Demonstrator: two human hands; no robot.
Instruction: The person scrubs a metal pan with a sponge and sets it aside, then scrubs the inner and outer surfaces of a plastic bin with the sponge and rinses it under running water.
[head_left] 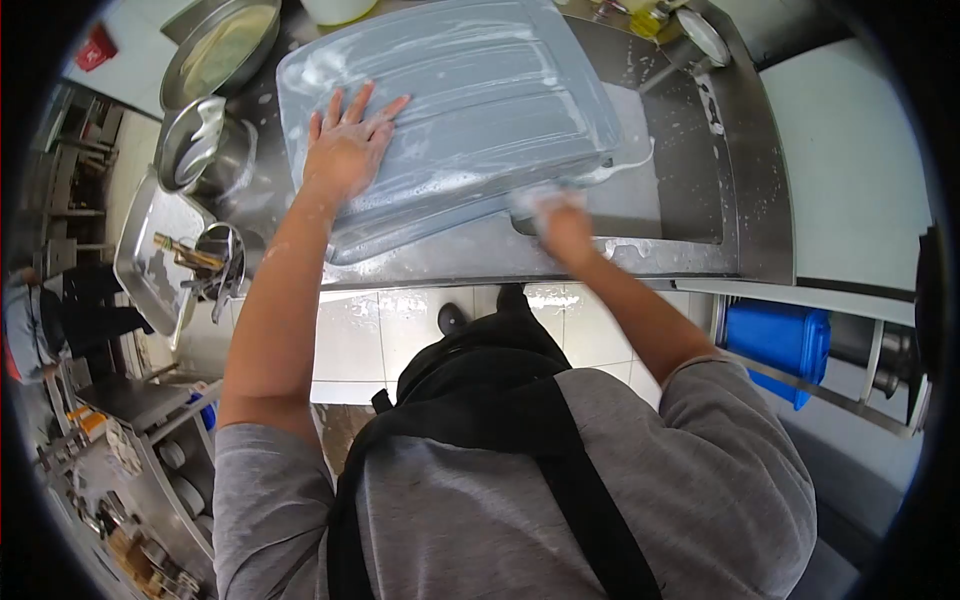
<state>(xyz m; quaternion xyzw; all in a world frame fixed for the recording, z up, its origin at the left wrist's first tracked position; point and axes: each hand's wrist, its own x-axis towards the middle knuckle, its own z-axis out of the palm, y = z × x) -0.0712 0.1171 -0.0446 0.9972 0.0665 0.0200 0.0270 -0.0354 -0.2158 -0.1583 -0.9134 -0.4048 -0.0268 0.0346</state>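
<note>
A large grey plastic tub (470,110) lies upside down across the steel counter and sink edge, its ribbed base streaked with white suds. My left hand (350,140) rests flat on it near the left side, fingers spread. At the tub's near right corner, my right hand (565,225) is smeared by motion. Its fingers close around a whitish, foamy pad (540,198), which is too blurred to tell whether it is sponge or cloth. Foam runs off the tub's right corner over the sink (690,190).
Left of the tub stand a large metal bowl (222,52), a steel pot (222,155), and a small container of utensils (222,250) by a metal tray (150,235). A strainer-like utensil (703,38) leans at the sink's far corner. A blue bin (778,340) sits below right.
</note>
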